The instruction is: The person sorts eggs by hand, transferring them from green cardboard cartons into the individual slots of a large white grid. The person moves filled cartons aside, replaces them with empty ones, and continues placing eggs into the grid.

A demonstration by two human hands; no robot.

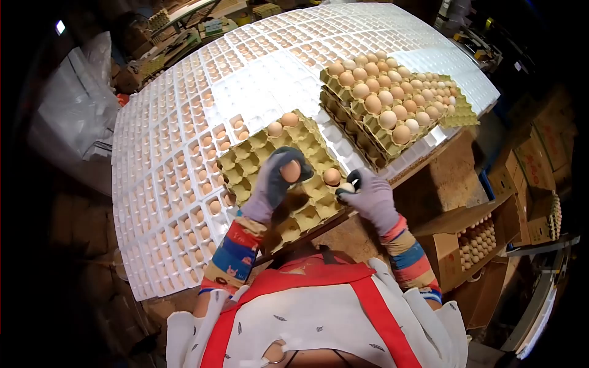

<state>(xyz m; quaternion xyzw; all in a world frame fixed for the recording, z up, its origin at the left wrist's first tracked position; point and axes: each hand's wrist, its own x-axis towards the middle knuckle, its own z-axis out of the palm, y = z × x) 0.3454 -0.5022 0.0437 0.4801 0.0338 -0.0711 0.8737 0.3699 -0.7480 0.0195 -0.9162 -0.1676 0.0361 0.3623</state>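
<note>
Both of my hands wear grey gloves with dark fingertips. My left hand (268, 189) is curled round a brown egg (291, 171), above the middle of a greenish pulp egg tray (246, 156). My right hand (372, 197) pinches a paler egg (346, 187) at the tray's right edge. Beside that one, another brown egg (332, 177) sits in a cup. Two more eggs, one of them a light brown egg (274, 129), rest at the tray's far corner. Most of its other visible cups hold nothing; my left hand and forearm hide some.
A stack of pulp trays (353, 122) full of eggs stands to the right. White plastic trays (162, 202), many filled with eggs, cover the table. An open cardboard box (445, 251) with eggs sits low at right. Plastic sheeting (73, 116) hangs at left.
</note>
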